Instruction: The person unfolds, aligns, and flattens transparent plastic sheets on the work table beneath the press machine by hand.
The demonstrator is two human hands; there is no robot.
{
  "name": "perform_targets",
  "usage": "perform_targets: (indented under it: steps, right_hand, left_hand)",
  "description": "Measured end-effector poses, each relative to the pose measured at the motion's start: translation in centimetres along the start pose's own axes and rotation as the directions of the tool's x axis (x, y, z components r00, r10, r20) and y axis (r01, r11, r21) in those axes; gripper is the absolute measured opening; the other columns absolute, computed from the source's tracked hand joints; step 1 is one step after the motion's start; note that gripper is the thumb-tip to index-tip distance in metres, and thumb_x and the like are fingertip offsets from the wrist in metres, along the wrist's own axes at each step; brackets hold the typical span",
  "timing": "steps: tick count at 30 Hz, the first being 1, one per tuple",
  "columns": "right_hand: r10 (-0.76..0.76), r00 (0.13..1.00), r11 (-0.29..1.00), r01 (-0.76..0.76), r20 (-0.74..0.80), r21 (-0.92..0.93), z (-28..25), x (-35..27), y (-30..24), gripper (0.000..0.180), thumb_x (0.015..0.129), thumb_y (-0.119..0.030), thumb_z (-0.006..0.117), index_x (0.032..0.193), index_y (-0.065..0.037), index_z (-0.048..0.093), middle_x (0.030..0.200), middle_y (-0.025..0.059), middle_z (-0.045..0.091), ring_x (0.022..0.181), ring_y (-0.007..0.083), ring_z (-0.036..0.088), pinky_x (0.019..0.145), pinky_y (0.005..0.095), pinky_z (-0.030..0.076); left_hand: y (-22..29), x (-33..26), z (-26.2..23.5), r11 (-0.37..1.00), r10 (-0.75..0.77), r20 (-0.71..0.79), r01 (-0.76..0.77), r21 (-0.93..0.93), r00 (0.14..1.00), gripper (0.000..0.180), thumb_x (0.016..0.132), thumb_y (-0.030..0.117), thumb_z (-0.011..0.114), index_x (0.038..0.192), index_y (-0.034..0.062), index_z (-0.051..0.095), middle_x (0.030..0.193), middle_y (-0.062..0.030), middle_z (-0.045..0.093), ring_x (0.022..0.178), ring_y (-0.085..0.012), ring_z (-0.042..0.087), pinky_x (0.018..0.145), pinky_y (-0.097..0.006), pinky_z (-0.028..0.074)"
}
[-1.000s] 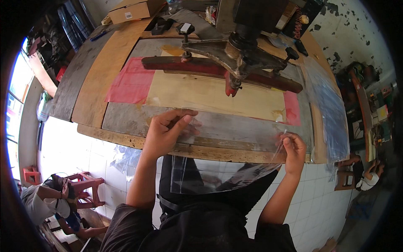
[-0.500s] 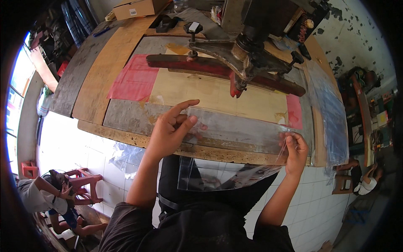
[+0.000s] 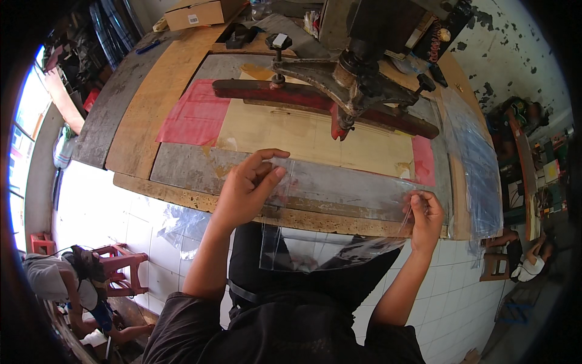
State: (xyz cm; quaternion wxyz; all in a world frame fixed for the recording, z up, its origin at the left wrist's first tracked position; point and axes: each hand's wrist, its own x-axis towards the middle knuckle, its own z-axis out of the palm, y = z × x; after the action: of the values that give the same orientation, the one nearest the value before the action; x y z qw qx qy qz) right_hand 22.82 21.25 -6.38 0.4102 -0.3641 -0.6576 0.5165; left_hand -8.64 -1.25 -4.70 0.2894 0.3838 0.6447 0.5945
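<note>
A clear, folded plastic sheet (image 3: 345,193) is held up between my two hands, over the front edge of the worktable (image 3: 182,197). My left hand (image 3: 245,191) is at its upper left corner, index finger and thumb curved around the edge, other fingers partly showing through the film. With thumb and fingertips pinched together, my right hand (image 3: 428,219) grips the right edge. The sheet's lower part hangs below the table edge, above my lap. Behind it lies a pale yellow board (image 3: 315,136) with pink tape (image 3: 194,113) at its left end.
A press head with a red bar (image 3: 273,91) stands over the board. Stacked clear plastic sheets (image 3: 479,176) lie along the table's right side. A cardboard box (image 3: 203,13) sits at the far left. One person (image 3: 70,285) is at lower left by a red stool (image 3: 121,267); others are at right.
My left index finger has bent down toward the sheet's upper left corner. The sheet's left side has shifted slightly right; my right hand has barely moved.
</note>
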Motion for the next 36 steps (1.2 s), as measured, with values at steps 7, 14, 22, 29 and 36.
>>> perform_targets:
  steps: [7,14,22,29,36]
  right_hand:
    - [-0.005,1.000,1.000,0.005,-0.009,-0.014,0.0,-0.1,0.1,0.026,0.099,-0.026,0.082,0.105,-0.002,0.073,0.089,0.0037,0.074,0.073,0.0108,0.064,0.066,0.0249,0.048]
    - [0.031,0.998,0.999,-0.033,-0.054,-0.040,-0.2,-0.3,-0.1,0.025,0.100,-0.028,0.080,0.103,-0.004,0.073,0.088,0.0005,0.072,0.073,0.0085,0.061,0.068,0.0247,0.048]
    - [0.051,0.997,0.999,-0.051,-0.056,0.003,0.5,-1.0,-2.3,0.026,0.097,-0.014,0.083,0.117,0.000,0.076,0.088,0.0010,0.072,0.076,0.0077,0.062,0.072,0.0231,0.049]
    - [-0.002,0.991,0.976,-0.027,-0.133,-0.217,-0.7,-1.4,-0.4,0.025,0.093,-0.009,0.085,0.115,-0.001,0.076,0.084,0.0010,0.071,0.074,0.0069,0.061,0.072,0.0238,0.048]
    - [-0.338,0.938,0.725,0.207,-0.077,-0.657,1.2,-1.7,-1.2,0.018,0.089,-0.006,0.085,0.104,-0.008,0.076,0.093,0.0046,0.068,0.087,0.0200,0.065,0.078,0.0337,0.050]
  left_hand:
    - [-0.2,0.0,0.4,0.999,0.030,-0.059,-0.028,0.020,0.998,0.027,0.108,0.007,0.065,0.133,-0.0018,0.069,0.085,0.0037,0.066,0.076,-0.0013,0.053,0.070,-0.020,0.043]
    - [-0.3,-0.1,0.3,0.997,0.056,-0.057,-0.052,0.064,0.997,0.025,0.104,0.008,0.068,0.129,-0.0001,0.071,0.094,-0.0087,0.079,0.082,-0.0070,0.068,0.074,-0.025,0.053]
    - [0.3,-0.2,1.1,0.905,0.230,-0.098,-0.176,0.389,0.968,0.023,0.099,0.007,0.070,0.120,0.0015,0.076,0.089,-0.0130,0.074,0.077,-0.0177,0.070,0.076,-0.031,0.055]
    - [0.0,-0.3,1.8,0.819,0.286,-0.039,-0.223,0.529,0.957,0.024,0.096,0.005,0.072,0.119,0.0013,0.076,0.086,-0.0129,0.066,0.074,-0.0261,0.065,0.072,-0.036,0.052]
    - [0.4,-0.4,2.9,0.689,0.354,-0.061,-0.216,0.692,0.933,0.028,0.091,0.004,0.074,0.119,0.0061,0.076,0.104,-0.0118,0.061,0.095,-0.0316,0.064,0.087,-0.044,0.052]
